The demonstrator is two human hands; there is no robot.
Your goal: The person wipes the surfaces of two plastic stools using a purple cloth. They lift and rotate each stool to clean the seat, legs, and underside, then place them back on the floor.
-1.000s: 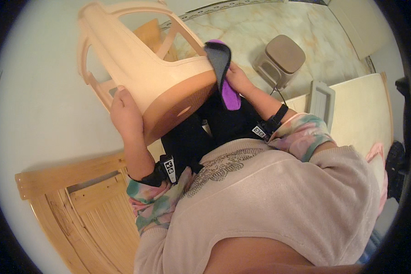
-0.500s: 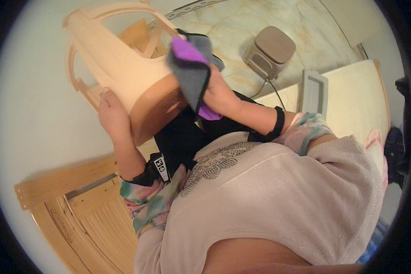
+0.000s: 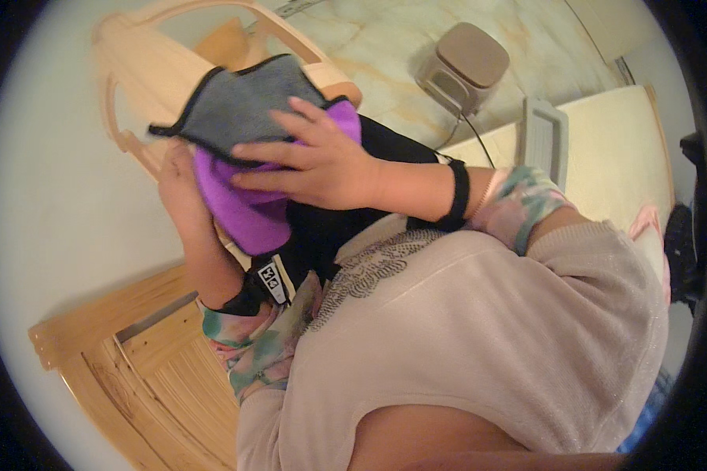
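The cloth [image 3: 243, 110], grey on one face and purple on the other with a black hem, has swung left. A second ago it hung in the right hand [image 3: 316, 165] by the right edge of the stool's seat; now it is laid out in front of the seat and hides most of it. Only a sliver of the seat's upper right rim still shows, along with the peach legs of the stool [image 3: 153, 71].

The right hand's grip has changed with it: the fingers are now spread over the cloth, fanned out rather than bunching it. Whether the cloth presses on the seat or hangs just in front cannot be told.

The left hand [image 3: 182, 174] has stayed at the stool's left edge, its grip closed on that side, the fingertips partly hidden by a corner of the cloth. The stool stays tilted, seat toward the person, above the black trousers [image 3: 385, 157].

For the work in hand, this looks like a shift from carrying the cloth to having it over the seat, with the left hand seemingly steadying the stool.
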